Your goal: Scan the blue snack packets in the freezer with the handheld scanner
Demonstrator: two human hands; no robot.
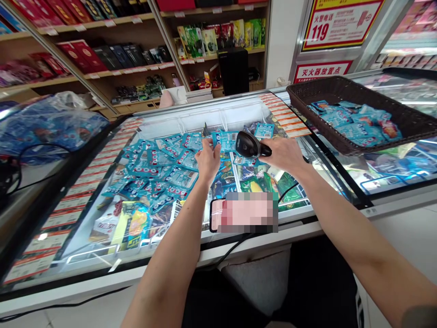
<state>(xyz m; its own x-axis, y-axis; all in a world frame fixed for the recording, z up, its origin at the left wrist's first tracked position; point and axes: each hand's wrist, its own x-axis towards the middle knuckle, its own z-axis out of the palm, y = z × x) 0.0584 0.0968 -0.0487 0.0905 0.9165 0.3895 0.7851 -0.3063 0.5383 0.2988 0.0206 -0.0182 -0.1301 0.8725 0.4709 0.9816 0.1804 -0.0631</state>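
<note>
Pinched in my left hand (209, 159) is a small blue snack packet (225, 140), its printed barcode facing up. My right hand (283, 154) is wrapped round the handle of a black barcode scanner (247, 145). The scanner's head is right beside the packet's barcode end and hides part of what lies behind it. Left of my left hand, a loose pile of blue packets (153, 159) spreads over the freezer's glass top (160, 122). Another blue packet (264, 130) lies just beyond the scanner.
A brown wicker basket (344, 136) with several blue packets stands at the right. Near the front edge lies a phone (215, 215), partly blurred out. A big plastic bag (51, 127) of blue packets sits at the left. The scanner's black cable (288, 191) trails forward. Stocked shelves stand behind.
</note>
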